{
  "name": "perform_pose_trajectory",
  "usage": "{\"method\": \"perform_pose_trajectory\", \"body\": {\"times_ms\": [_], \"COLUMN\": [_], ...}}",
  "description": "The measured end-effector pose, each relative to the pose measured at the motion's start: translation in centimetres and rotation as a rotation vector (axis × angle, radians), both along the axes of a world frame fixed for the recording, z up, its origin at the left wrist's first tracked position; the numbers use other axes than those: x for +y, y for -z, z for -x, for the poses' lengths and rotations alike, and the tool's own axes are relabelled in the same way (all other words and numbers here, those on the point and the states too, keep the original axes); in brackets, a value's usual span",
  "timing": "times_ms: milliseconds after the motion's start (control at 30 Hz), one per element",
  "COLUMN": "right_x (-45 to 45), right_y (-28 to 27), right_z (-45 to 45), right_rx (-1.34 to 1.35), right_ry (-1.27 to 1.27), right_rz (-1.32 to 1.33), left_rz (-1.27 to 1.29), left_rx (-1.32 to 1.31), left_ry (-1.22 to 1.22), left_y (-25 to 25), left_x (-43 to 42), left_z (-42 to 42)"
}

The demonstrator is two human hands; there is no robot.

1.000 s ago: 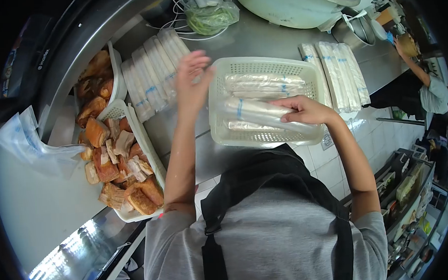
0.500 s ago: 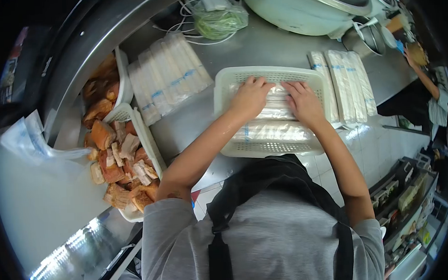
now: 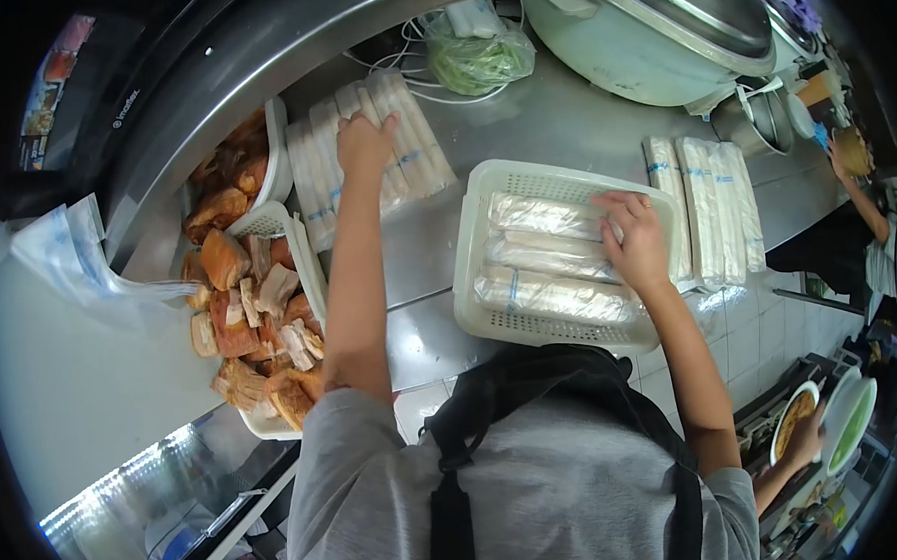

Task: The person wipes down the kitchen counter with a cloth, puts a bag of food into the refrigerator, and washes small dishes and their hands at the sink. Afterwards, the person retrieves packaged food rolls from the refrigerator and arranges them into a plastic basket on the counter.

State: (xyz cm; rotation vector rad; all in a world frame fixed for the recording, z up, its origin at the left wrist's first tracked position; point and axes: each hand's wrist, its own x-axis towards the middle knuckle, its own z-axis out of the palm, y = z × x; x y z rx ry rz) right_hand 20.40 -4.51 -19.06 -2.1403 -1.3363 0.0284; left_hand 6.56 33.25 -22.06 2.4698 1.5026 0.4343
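Note:
My left hand reaches onto a row of long, pale, plastic-wrapped packs with blue print, lying side by side on the steel counter. Its thumb and fingers are apart over the packs; the fingertips are partly hidden. In front of me stands a pale perforated plastic basket holding several similar wrapped packs laid lengthwise. My right hand rests at the basket's right side, fingers loosely bent and apart, touching the packs. What is inside the wrapping cannot be made out.
Chunks of browned meat fill a white basket at left, beside another meat container. More wrapped packs lie right of the basket. A large lidded pot and bagged greens stand behind. A co-worker's hand holds a bowl.
My left hand has left the basket and moved left and away onto the row of packs. My right hand stays at the basket, shifted right. The view has turned slightly.

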Motion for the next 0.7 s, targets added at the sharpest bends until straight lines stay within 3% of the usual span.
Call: {"method": "perform_pose_trajectory", "body": {"times_ms": [67, 167, 300, 400, 500, 567, 633, 700], "right_x": [0.7, 1.2, 1.0, 0.4, 0.8, 2.0, 4.3, 6.8], "right_y": [-0.8, -0.4, -0.7, -1.3, -2.8, -3.9, -5.9, -7.6], "right_z": [0.7, 2.8, 4.3, 4.4, 3.8, 3.7, 4.2, 5.2], "right_rx": [0.053, 0.108, 0.214, 0.317, 0.421, 0.447, 0.509, 0.439], "right_ry": [-0.030, -0.085, -0.155, -0.118, -0.045, -0.056, -0.117, -0.153], "right_rz": [-0.031, -0.040, -0.047, -0.084, -0.177, -0.210, -0.336, -0.425], "left_rz": [0.044, -0.072, 0.195, 0.217, -0.077, 0.030, 0.259, 0.203], "left_rx": [0.281, 0.428, 0.518, 0.338, -0.124, -0.488, -0.857, -0.838], "left_ry": [-0.028, -0.124, -0.280, -0.168, -0.017, 0.150, 0.391, 0.536], "left_y": [1.0, 0.9, 1.4, 1.5, 1.9, -5.7, -9.8, -14.7], "left_x": [2.9, 3.5, 6.2, 6.4, 4.7, -2.4, -8.6, -14.1], "left_z": [-2.4, -7.0, -10.7, -9.7, -6.7, -3.5, -1.2, 0.9]}}
